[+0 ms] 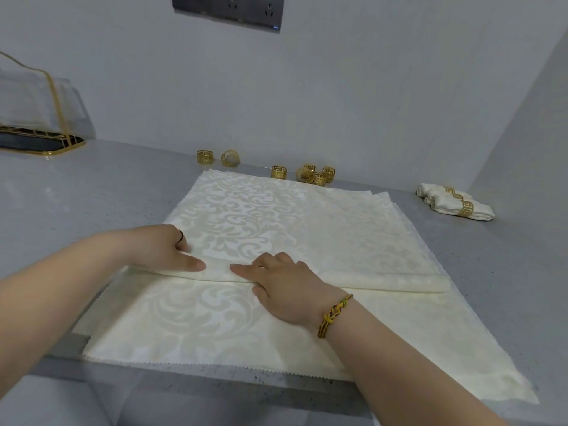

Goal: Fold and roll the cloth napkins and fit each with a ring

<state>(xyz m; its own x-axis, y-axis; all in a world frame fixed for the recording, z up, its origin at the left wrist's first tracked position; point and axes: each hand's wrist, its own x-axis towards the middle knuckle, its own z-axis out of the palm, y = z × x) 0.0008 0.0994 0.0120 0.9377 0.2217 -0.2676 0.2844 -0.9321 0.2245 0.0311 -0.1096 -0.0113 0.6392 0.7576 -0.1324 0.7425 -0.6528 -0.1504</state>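
A cream damask napkin (285, 222) lies folded over on top of a stack of the same cloths (215, 327) on the grey counter. Its folded edge runs across the middle. My left hand (166, 247) presses flat on the fold at the left, fingers straight and pointing right. My right hand (282, 284), with a braided bracelet at the wrist, presses on the same fold just to the right, fingers pointing left. Several gold napkin rings (313, 175) stand along the wall behind the cloth. Two rolled napkins with gold rings (455, 202) lie at the far right.
The stack of cloths overhangs the counter's front edge (184, 367). A gold-rimmed black tray (40, 142) with a clear holder of folded linen stands at the far left. A wall closes the right side, and a socket panel (229, 9) hangs on the back wall.
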